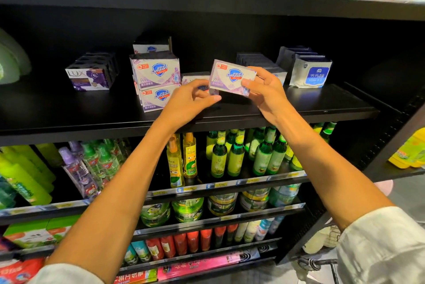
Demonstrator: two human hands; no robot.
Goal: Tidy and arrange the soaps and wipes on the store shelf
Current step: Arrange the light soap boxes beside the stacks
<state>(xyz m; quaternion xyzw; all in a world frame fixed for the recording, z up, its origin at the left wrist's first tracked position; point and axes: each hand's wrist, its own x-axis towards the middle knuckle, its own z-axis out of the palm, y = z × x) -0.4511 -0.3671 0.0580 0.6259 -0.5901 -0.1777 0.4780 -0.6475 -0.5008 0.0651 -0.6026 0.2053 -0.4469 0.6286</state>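
Safeguard soap box (231, 76) pinched between right hand (264, 90), left hand (192, 102) fingers

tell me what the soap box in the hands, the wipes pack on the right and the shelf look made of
Safeguard soap box, held by both hands: printed cardboard by its crisp edges, with a slight sheen. Wipes pack: soft plastic film, going by its puffy wrinkled sides and gloss. Shelf: seemingly matte black painted metal or board; the look leaves it open.
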